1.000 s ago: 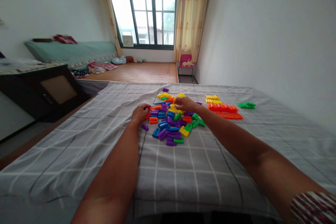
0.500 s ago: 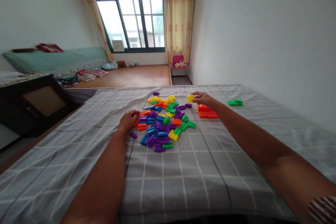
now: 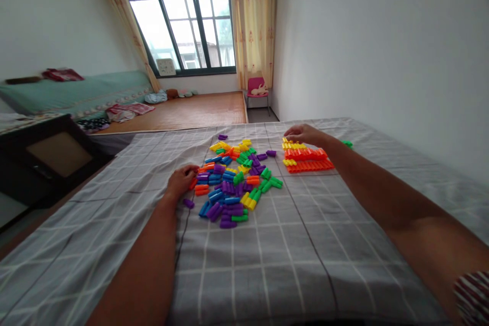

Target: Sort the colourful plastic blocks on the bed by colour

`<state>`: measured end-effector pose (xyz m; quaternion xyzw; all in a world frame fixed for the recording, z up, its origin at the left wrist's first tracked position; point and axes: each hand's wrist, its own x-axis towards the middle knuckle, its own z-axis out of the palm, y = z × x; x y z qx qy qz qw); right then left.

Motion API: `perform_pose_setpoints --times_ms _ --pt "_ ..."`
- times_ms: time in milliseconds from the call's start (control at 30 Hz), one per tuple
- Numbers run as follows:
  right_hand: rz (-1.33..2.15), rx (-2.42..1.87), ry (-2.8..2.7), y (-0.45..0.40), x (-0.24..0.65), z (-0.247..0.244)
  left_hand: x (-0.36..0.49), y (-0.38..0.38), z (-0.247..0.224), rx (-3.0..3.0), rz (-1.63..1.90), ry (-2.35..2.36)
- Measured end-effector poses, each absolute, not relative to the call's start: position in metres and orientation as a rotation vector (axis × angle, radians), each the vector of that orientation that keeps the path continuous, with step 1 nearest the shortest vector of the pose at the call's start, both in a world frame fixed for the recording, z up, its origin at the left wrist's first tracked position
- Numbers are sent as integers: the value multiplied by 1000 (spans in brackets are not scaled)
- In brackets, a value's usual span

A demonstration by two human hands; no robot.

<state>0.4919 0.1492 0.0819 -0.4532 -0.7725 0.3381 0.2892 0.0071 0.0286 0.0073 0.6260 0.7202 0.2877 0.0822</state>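
Observation:
A loose pile of plastic building blocks [image 3: 229, 187], made of joined small tubes in purple, blue, green, yellow and orange, lies on the checked cloth. At its left edge is my left hand [image 3: 182, 182], fingers bent together against orange blocks [image 3: 193, 184]; what they grip is hidden. My right hand [image 3: 305, 135] is closed in a pinch on a yellow block [image 3: 285, 140] at the left end of a yellow row [image 3: 296, 146]. In front of that row lie two orange rows [image 3: 311, 165], with a yellow block [image 3: 289, 162] at the left end of the nearer one.
Green blocks [image 3: 347, 143] show partly behind my right forearm. A lone purple block [image 3: 188, 204] lies near my left wrist. The grey checked cloth [image 3: 248, 270] covers the surface. Beyond are a bed [image 3: 198, 107], a pink chair [image 3: 256, 86] and a dark cabinet [image 3: 38, 158].
My right hand has carried the yellow block rightward to the yellow row behind the orange rows. My left hand stays at the pile's left edge. The view has shifted slightly.

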Motion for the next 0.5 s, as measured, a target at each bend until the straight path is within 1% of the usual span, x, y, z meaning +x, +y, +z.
perform_pose_setpoints --times_ms 100,233,367,500 --pt "863 -1115 -2421 137 481 83 7 29 6 1859 868 2150" --pt "579 -1043 -2725 125 475 76 6 30 6 1862 849 2151" --pt "260 -953 -2902 112 467 66 6 30 6 1876 827 2159" --pt "-23 -1094 -2946 97 453 61 7 28 7 1881 835 2161"
